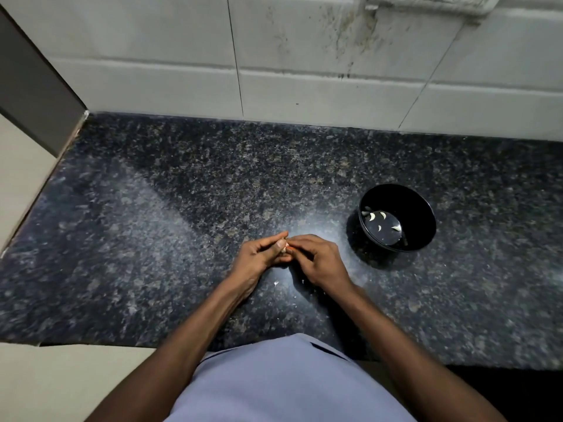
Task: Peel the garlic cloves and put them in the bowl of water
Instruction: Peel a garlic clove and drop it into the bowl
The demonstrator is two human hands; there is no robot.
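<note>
Both my hands meet over the middle of the dark granite counter (pixel 182 208). My left hand (pixel 259 255) and my right hand (pixel 316 260) pinch one small garlic clove (pixel 285 247) between their fingertips; only a pale sliver of it shows. To the right stands a black bowl (pixel 423 214) of water with several peeled white cloves (pixel 373 216) in it. The bowl is about a hand's width from my right hand.
Small white flecks of garlic skin (pixel 275 283) lie on the counter under my hands. A white tiled wall (pixel 304 71) rises behind the counter. The counter's left edge meets a beige surface (pixel 21 178), and its front edge is at my body.
</note>
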